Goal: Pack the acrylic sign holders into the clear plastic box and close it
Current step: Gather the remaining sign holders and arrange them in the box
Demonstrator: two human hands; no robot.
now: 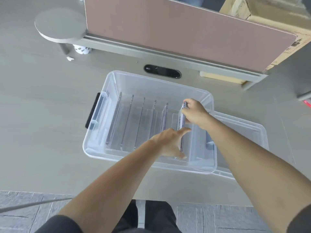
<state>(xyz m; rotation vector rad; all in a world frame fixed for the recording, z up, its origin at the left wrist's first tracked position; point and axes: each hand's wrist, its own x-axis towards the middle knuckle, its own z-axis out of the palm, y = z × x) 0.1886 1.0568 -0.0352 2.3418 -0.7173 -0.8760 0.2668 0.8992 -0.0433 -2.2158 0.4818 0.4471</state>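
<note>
Both hands are down in the clear plastic box (94,143) on the table (42,115), and between them they've got one acrylic sign holder (182,126), upright, at the right end of the box. The right hand (193,113) pinches its far top edge, fingers curled round it. The left hand (170,143) takes the near end, thumb spread above and fingers tucked below. To the left, five other holders (143,121) stand upright in a spaced row, so this is the packing step, and it looks close to finished. It's clear on clear here, so I can't tell whether the held one's base has reached the box floor. Next call: seat it level and parallel to its neighbours, then let go. After that, fetch the lid (244,128), lying on the table at the box's right side and seemingly partly under it, and press it on.
</note>
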